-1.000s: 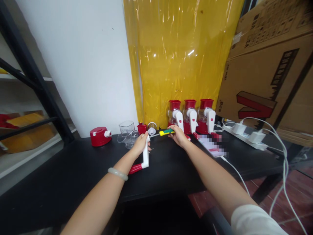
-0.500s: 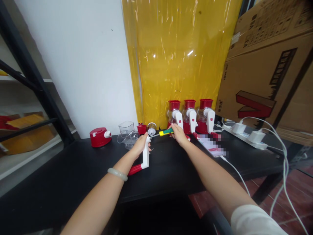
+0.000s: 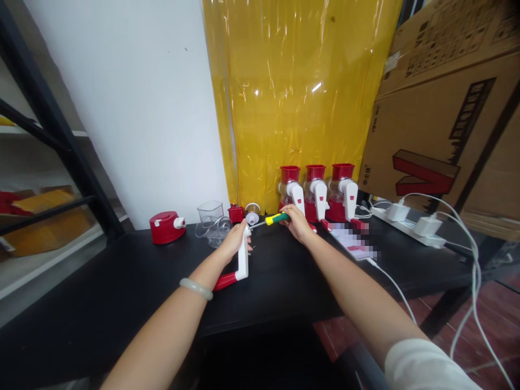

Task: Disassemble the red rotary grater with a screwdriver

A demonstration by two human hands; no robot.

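My left hand (image 3: 234, 240) is closed round the upper end of a white crank handle (image 3: 242, 260), whose red grip (image 3: 225, 281) points left, low over the black table. In my right hand (image 3: 298, 224) is a screwdriver (image 3: 278, 218) with a green and yellow handle. Its shaft points left, the tip at or near the top end of the crank handle; contact is too small to make out. Just beyond my left hand stand a clear plastic hopper housing (image 3: 213, 223), a red block-shaped part (image 3: 235, 213) and a grater drum (image 3: 252, 213).
Left on the table (image 3: 162, 281) sits a red round base (image 3: 167, 227). Three red-and-white rotary graters (image 3: 316, 195) line the back. To the right are a phone (image 3: 352, 241) on a cable, a power strip (image 3: 408, 227) with chargers and a large cardboard box (image 3: 442, 124).
The screwdriver's handle has tilted slightly, its right end a little higher than half a second ago. My left hand and the crank handle are almost where they were.
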